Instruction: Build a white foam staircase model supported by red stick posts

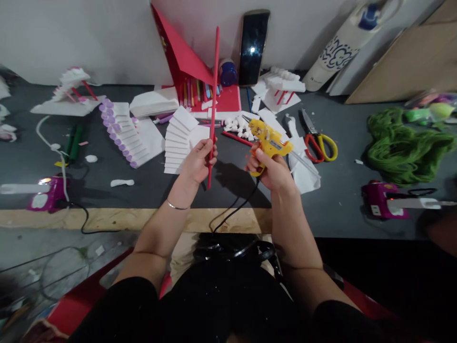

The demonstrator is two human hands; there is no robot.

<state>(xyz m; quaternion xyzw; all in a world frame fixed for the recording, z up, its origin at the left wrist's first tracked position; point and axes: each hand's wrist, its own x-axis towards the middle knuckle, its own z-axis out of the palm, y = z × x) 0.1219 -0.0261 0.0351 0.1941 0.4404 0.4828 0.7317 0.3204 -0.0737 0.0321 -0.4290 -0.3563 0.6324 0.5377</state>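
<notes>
My left hand (202, 161) is closed around the lower part of a thin red stick (215, 81), which points up and away from me. In my right hand (273, 169) is a yellow hot glue gun (270, 139), its nozzle aimed up and to the left; a black cord runs from its handle toward the table edge. Beside my left hand lies a fan of white paper strips (178, 143). Small white pieces (237, 126) are heaped between the stick and the glue gun, with another red stick (236, 138) below them.
Scissors (319, 140) with red and yellow handles lie to the right, near green yarn (403, 145). A phone (254, 47) and a white bottle (339, 52) stand against the wall. Purple power adapters (53, 194) sit at both sides. A stepped model with purple discs (124, 133) is at left.
</notes>
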